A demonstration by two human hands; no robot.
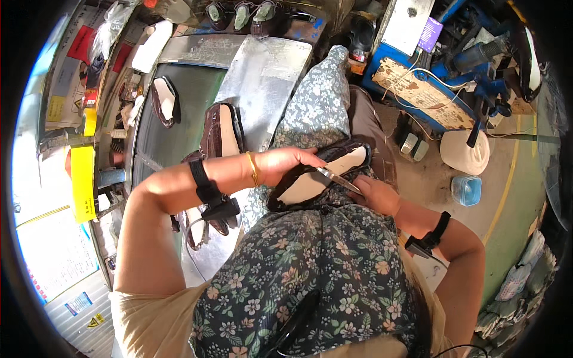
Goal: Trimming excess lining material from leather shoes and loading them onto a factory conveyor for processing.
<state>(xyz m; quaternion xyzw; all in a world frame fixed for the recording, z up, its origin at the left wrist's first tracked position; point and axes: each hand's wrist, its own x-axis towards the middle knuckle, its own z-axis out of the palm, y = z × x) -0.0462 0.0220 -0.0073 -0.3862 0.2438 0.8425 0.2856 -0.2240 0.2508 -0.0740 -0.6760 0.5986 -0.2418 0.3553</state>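
1. Workshop tabletop (268, 59) of grey metal, with a dark green strip (200, 89) alongside, carries several dark shoes (225, 130); whether these are finished or waiting, I cannot tell.
2. Floral apron (292, 256) covers the lap, and above it the held shoe (301, 188) sits pale sole up, apparently mid-work rather than finished.
3. Left hand (285, 164) grips that shoe's edge.
4. Right hand (377, 196) is curled around a slim metal tool (339, 179), which crosses the sole toward the left hand.
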